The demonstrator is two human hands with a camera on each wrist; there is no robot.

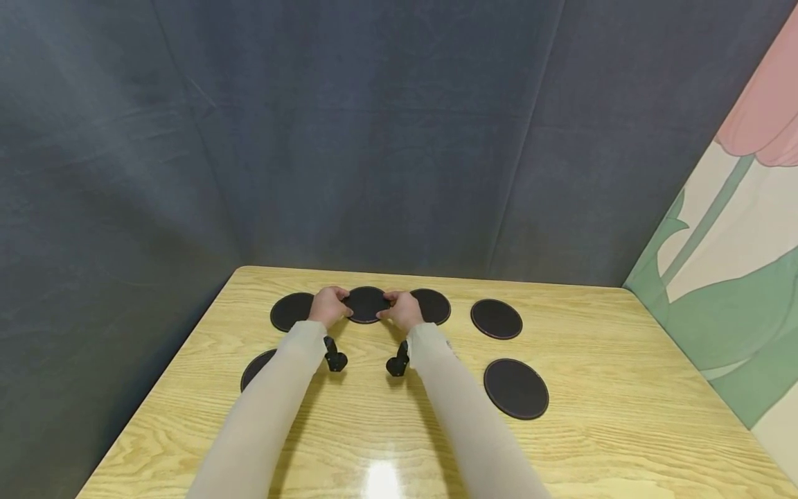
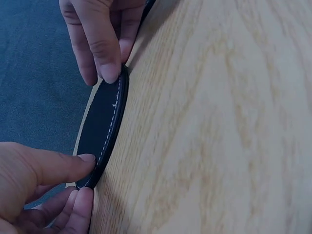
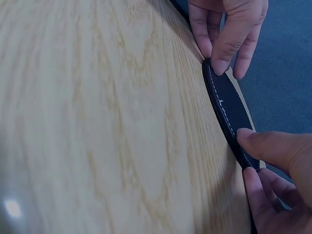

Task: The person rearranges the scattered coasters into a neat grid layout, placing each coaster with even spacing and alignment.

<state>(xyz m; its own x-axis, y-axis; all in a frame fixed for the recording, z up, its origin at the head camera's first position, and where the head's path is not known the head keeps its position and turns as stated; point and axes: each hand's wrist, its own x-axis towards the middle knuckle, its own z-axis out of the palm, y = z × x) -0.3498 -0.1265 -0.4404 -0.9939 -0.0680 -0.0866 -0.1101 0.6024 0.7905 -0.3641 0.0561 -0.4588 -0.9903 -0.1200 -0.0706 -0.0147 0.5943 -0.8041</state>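
Both hands hold a round black coaster (image 1: 366, 305) with pale stitching around its rim, near the table's back edge. My left hand (image 1: 330, 306) pinches its left side; in the left wrist view the thumb lies on the top face and the fingers are at the rim. On the opposite side my right hand (image 1: 404, 310) pinches the edge the same way, its thumb over the stitching in the right wrist view. The coaster (image 3: 231, 105) lies low over the wood. One more black coaster (image 1: 290, 313) sits beside the left hand, and another (image 1: 434, 305) is partly behind the right hand.
Two coasters lie to the right, one farther back (image 1: 496, 319) and one nearer (image 1: 516, 388). The left sleeve partly covers another coaster (image 1: 255, 367). A dark curtain (image 1: 374, 138) hangs behind the wooden table (image 1: 623, 388), with a flower-painted panel (image 1: 736, 291) at right.
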